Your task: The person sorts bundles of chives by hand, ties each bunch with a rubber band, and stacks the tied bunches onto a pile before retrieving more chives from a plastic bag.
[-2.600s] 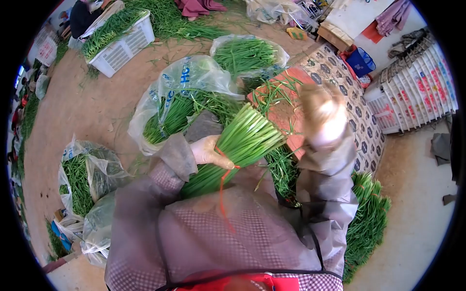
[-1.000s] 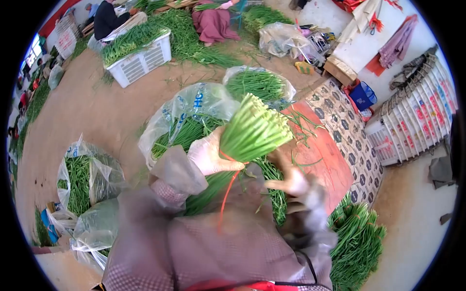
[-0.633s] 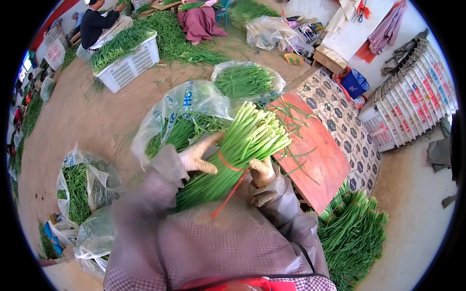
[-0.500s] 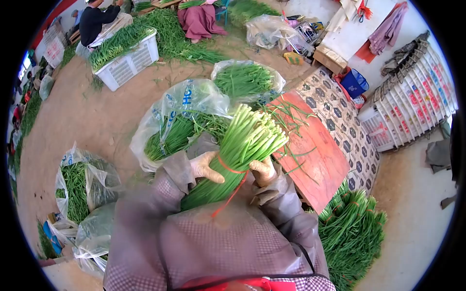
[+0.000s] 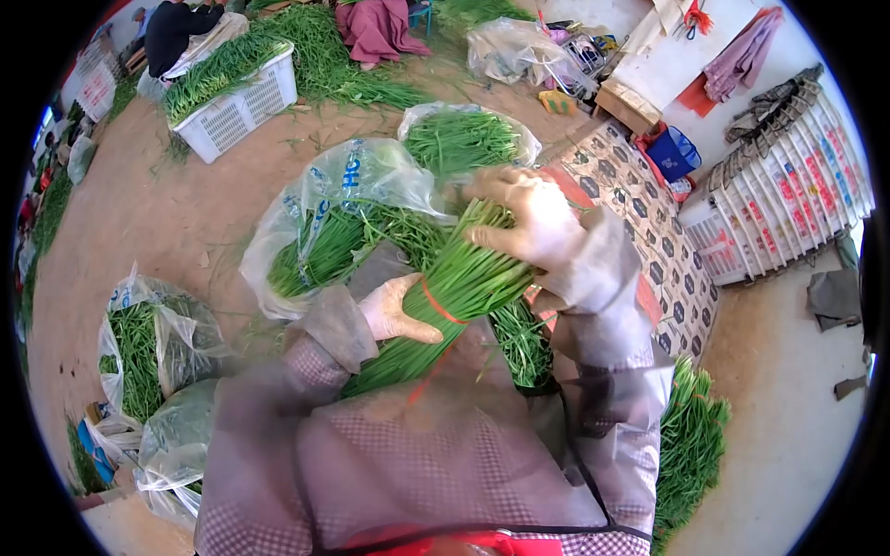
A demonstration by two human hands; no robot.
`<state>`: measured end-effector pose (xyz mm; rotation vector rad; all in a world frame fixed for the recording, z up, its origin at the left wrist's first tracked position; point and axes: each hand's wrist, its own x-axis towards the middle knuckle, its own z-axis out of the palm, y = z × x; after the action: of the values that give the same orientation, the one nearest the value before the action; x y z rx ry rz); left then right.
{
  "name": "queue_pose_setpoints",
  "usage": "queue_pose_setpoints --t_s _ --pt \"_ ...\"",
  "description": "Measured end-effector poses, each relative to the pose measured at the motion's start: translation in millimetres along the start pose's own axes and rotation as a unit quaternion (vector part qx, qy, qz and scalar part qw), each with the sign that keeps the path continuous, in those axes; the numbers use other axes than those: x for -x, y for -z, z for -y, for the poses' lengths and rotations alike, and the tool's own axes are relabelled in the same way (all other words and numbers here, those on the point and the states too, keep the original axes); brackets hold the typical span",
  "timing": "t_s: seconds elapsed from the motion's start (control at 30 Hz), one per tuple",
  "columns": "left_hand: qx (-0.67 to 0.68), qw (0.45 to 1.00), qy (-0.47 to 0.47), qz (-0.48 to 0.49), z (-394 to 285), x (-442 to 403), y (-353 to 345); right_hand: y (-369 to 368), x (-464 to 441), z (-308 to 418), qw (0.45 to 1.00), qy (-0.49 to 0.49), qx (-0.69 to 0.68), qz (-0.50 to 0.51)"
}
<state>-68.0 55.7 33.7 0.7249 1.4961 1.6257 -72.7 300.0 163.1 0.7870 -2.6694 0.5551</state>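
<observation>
A thick bunch of green chives (image 5: 468, 269) lies slantwise in front of my chest, its cut ends up and to the right. An orange-red tie (image 5: 434, 304) goes around its middle, and a loose tail hangs down. My left hand (image 5: 397, 310) is closed on the bunch beside the tie, thumb across the front. Over the pale cut ends, my right hand (image 5: 528, 218) is cupped, with its thumb on the near side and its fingers curled over the far side. These fingers are slightly blurred and hide most of the stalk ends.
Plastic bags of chives stand ahead (image 5: 352, 199) and at the left (image 5: 139, 352). Tied bunches (image 5: 691, 454) are piled at my right, by a reddish board (image 5: 567, 185). Farther off are a white crate (image 5: 246, 107), a seated person (image 5: 181, 37), a blue basket (image 5: 674, 153) and stacked white crates (image 5: 779, 195).
My right hand has moved from beside the tie up to the cut ends, now covering them. My left hand stays on the bunch. More loose chives show under my right forearm.
</observation>
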Motion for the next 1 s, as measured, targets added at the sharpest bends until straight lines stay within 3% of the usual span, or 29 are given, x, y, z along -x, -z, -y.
queue_pose_setpoints --t_s 0.07,0.13,0.17,0.23,0.27,0.33,0.37,0.4,0.47,0.6,0.63,0.67,0.73,0.87,0.93,0.97,1.0 --pt "-0.011 1.000 0.021 -0.010 -5.3 2.5 -1.5 -4.9 -4.6 -3.9 0.999 0.012 -0.013 0.043" --pt "0.000 1.000 0.022 -0.003 -4.0 2.6 0.5 -7.0 -2.2 -1.9 0.997 0.004 -0.001 -0.072" --pt "0.012 1.000 0.022 0.004 -2.8 2.3 1.4 -4.3 0.8 -1.2 0.987 -0.089 -0.044 -0.124" --pt "0.018 0.999 0.026 0.004 -4.7 3.9 5.4 23.7 12.4 3.1 0.970 -0.134 -0.145 -0.143" --pt "0.021 0.999 0.027 0.003 -5.5 3.1 8.6 43.1 18.7 9.1 0.933 -0.236 -0.251 -0.098" --pt "0.033 0.999 0.019 -0.004 -1.6 2.4 13.1 57.1 49.6 -4.5 0.857 -0.217 -0.463 0.068" --pt "0.045 0.999 0.014 -0.011 0.0 2.4 14.5 65.6 58.3 -3.5 0.868 -0.214 -0.420 0.159" --pt "0.045 0.999 0.014 -0.010 0.1 2.5 15.6 63.2 60.7 -2.9 0.868 -0.214 -0.420 0.159" --pt "0.060 0.998 0.013 -0.011 0.6 2.6 15.4 55.4 59.5 2.8 0.952 -0.206 -0.218 0.055" --pt "0.040 0.999 0.006 -0.020 4.3 0.4 13.7 29.4 38.8 12.7 0.961 -0.226 -0.160 -0.016" --pt "0.028 0.999 0.001 -0.022 6.6 -0.1 13.7 15.6 38.2 8.7 0.976 -0.187 -0.114 -0.014" --pt "0.015 1.000 -0.004 -0.025 5.8 0.3 13.4 17.6 28.9 24.1 0.971 -0.234 -0.049 0.025" --pt "0.000 1.000 0.003 -0.030 2.0 3.3 12.4 5.6 22.1 18.4 0.973 -0.220 0.013 0.064" --pt "0.001 1.000 -0.001 -0.022 4.0 4.0 15.5 -17.6 25.0 -2.5 0.983 -0.179 0.016 -0.042" --pt "0.026 0.999 0.001 -0.028 6.3 4.8 17.6 -14.0 25.0 -4.6 0.955 -0.247 0.001 -0.162" --pt "0.051 0.998 -0.001 -0.036 7.0 5.1 19.2 -12.5 30.1 -13.0 0.937 -0.262 -0.100 -0.207" --pt "0.052 0.998 -0.002 -0.039 6.0 6.2 20.8 6.8 31.5 -4.5 0.928 -0.286 -0.162 -0.177"
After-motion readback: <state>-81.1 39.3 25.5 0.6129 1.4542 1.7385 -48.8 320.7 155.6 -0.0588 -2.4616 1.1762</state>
